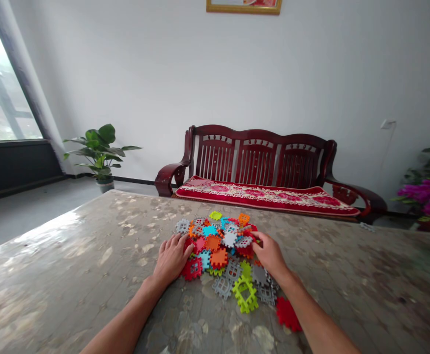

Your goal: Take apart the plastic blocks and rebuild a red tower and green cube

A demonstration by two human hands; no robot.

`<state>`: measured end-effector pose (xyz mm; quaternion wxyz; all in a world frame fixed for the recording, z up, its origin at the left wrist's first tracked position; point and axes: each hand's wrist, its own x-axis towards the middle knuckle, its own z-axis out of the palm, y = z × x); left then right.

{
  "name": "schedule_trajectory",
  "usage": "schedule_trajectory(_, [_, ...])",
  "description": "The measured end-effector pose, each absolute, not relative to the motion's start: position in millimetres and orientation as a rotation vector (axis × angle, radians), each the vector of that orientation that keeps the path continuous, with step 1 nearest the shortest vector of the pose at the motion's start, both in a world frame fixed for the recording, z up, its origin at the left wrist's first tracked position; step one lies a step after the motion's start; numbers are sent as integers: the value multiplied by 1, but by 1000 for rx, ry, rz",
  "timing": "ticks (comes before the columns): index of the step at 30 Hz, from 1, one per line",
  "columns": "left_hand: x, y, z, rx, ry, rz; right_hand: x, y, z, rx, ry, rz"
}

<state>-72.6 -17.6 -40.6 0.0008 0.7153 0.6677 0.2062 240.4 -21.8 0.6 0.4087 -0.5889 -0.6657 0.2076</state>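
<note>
A loose heap of interlocking plastic tiles with toothed edges lies on the table, in orange, red, blue, lime green and grey. My left hand (172, 255) lies along the heap's left side, fingers stretched out, touching the edge tiles near a red window tile (192, 269). At the right side, my right hand (269, 251) has its thumb and fingertips closed at the edge of a grey window tile (243, 242); part of the grip is hidden. Closer to me are a lime green tile with a large opening (245, 294) and a red tile (287, 314), partly covered by my right forearm.
The table (71, 275) has a glossy floral cover. Behind it stands a dark red wooden bench (257, 162) with a patterned red cushion. A grey piece (367, 226) lies by the table's far right edge. A potted plant (102, 152) is at left, purple flowers (426, 191) at right.
</note>
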Motion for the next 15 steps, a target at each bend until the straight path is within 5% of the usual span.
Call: schedule_trajectory(15, [-77,-13,-44,2216,2058,711,310,-64,7,-1652,-2052,737])
